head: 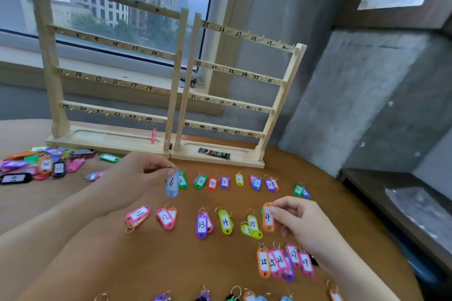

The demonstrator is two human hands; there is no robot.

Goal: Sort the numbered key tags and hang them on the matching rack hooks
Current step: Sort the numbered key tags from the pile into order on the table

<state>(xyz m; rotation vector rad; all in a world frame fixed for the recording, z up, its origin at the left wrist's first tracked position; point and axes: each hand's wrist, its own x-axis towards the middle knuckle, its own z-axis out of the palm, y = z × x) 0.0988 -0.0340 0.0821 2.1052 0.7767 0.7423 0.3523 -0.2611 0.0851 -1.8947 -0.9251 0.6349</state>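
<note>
Left hand [144, 170] pinches the ring of a light-blue tag marked 6 [172, 184]; the tag hangs off the fingertips, above the table, at the left end of the far row. Right hand [297, 221] pinches an orange tag marked 4 [267, 217] by its upper edge, thumb and fingers pressed on it, at the right end of the middle row, just beside the yellow-green tag marked 15 [252, 225].

Brown table [171, 264] holds tags laid in rows. Far row, left to right: green 2 [182, 180], green 3 [200, 181], red 4 [212, 184], purple 5 [224, 183], yellow 6 [239, 179], then blue and purple tags further right. Middle row: pink 11 [137, 216], pink 12 [166, 218], purple 13 [202, 225], yellow-green 14 [225, 222]. Near row on the right: an overlapping cluster of orange and pink tags reading 25, 26, 27 [281, 261]. More tags at the near edge, cut off by the frame.

Unsorted heap of mixed tags [44, 164] at far left of the table.

Two wooden racks stand side by side at the far edge: left rack [110, 80] with hooks numbered up to 24, right rack [234, 85] numbered 25 to 48. One pink tag [153, 135] hangs under hook 24. A small dark packet [214, 153] lies in the right rack's base tray.
</note>
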